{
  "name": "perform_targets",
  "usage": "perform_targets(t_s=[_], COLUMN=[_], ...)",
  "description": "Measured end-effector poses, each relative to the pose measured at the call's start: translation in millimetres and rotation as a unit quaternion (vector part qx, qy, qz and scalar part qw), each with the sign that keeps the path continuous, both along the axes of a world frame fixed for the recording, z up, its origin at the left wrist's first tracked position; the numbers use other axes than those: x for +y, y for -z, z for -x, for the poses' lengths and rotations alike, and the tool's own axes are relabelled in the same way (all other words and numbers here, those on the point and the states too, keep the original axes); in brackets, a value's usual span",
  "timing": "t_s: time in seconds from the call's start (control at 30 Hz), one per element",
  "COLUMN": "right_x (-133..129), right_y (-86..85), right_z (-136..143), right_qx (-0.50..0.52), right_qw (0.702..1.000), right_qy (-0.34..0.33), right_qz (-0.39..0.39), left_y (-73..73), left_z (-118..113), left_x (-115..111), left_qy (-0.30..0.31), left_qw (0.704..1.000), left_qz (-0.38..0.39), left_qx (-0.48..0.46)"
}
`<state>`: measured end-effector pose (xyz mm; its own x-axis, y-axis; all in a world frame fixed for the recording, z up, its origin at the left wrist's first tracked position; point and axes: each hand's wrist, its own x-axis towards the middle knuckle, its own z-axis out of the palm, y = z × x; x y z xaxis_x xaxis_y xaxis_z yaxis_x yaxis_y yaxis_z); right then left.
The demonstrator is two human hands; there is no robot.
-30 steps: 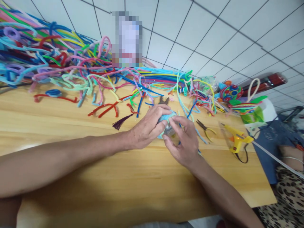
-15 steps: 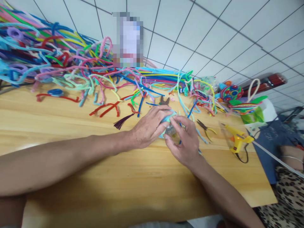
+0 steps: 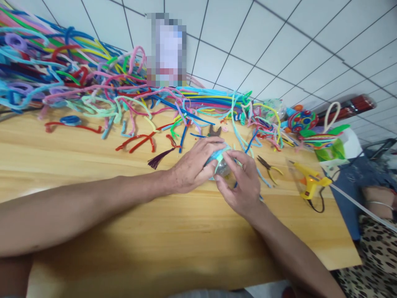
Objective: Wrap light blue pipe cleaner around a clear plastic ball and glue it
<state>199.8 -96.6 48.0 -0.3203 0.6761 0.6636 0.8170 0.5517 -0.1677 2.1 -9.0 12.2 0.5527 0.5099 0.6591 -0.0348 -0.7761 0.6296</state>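
Note:
Between my hands is a small clear ball (image 3: 223, 167) partly wrapped in blue and green pipe cleaner. My left hand (image 3: 198, 165) curls over its left side, fingers on the blue-green strands. My right hand (image 3: 242, 178) closes on its right side, with the index finger and thumb against it. The fingers hide much of the ball. Just beyond it lie dark-jawed pliers (image 3: 214, 131), their handles out of sight. A maroon tassel (image 3: 161, 157) rests left of my left hand. Yellow-handled pliers (image 3: 269, 169) lie to the right of my right hand.
Heaps of colourful pipe cleaners (image 3: 77, 74) line the back of the wooden table (image 3: 161, 248) against the tiled wall. A yellow glue gun (image 3: 312, 181) with a cord lies at the right. Behind it are finished colourful crafts (image 3: 302, 121). Another person's leopard-print clothing (image 3: 369, 252) shows at the right edge.
The ball has turned slightly under my fingers, so a bright green strand and more of the blue wrap show. Both hands stay in almost the same place.

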Motion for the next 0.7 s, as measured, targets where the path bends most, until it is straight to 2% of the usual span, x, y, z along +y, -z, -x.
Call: perform_targets(t_s=[0.17, 0.47, 0.7], right_x=[-0.3, -0.2, 0.1], right_y=[-0.4, 0.5, -0.4], right_z=[0.6, 2.5, -2.3], right_qx=[-0.005, 0.005, 0.000], right_qw=[1.000, 1.000, 1.000], right_qy=[0.002, -0.005, -0.010], right_qz=[-0.001, -0.005, 0.003], left_y=[-1.7, 1.6, -5.7], left_z=[2.2, -0.5, 3.8], left_x=[-1.3, -2.1, -6.5], left_qy=[0.016, 0.006, 0.017], left_qw=[1.000, 1.000, 1.000], left_qz=[0.018, -0.009, 0.026], left_qx=[-0.002, 0.004, 0.002])
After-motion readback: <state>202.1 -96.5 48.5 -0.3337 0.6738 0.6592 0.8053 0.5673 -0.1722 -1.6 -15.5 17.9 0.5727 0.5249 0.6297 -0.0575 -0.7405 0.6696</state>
